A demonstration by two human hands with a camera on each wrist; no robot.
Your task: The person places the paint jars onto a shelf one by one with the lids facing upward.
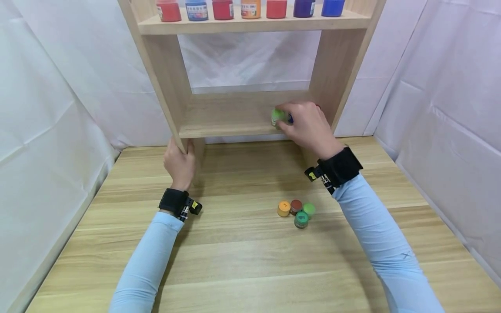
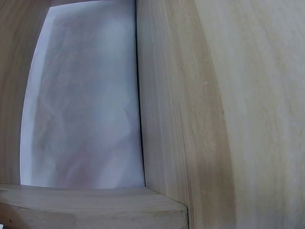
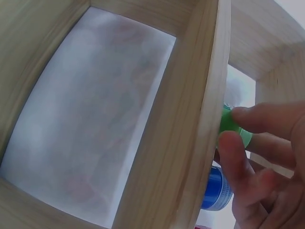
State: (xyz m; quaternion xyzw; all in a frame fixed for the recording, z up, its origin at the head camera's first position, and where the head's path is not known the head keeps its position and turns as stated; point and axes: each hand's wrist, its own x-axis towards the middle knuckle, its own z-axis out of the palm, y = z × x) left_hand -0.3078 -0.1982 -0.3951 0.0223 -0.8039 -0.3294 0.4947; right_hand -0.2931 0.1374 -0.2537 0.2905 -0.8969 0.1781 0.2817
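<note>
My right hand (image 1: 309,124) pinches a light green paint jar (image 1: 276,116) between thumb and fingers, at the lower board of a wooden shelf (image 1: 235,115). In the right wrist view the fingertips (image 3: 242,114) touch the green lid (image 3: 228,123). Beside it stands a blue paint jar (image 3: 217,191), mostly covered by the hand in the head view. At the shelf's lower left, my left hand (image 1: 180,163) grips the upright side panel (image 1: 162,82). That hand is out of sight in the left wrist view, where shelf boards (image 2: 162,109) fill much of the picture.
Several small jars stand grouped on the table: an orange jar (image 1: 283,208), a brown-red jar (image 1: 296,206), a light green jar (image 1: 309,210) and a dark green jar (image 1: 301,220). Red, blue and orange paint jars (image 1: 250,8) line the upper board (image 1: 254,26). White cloth (image 1: 51,87) surrounds the table.
</note>
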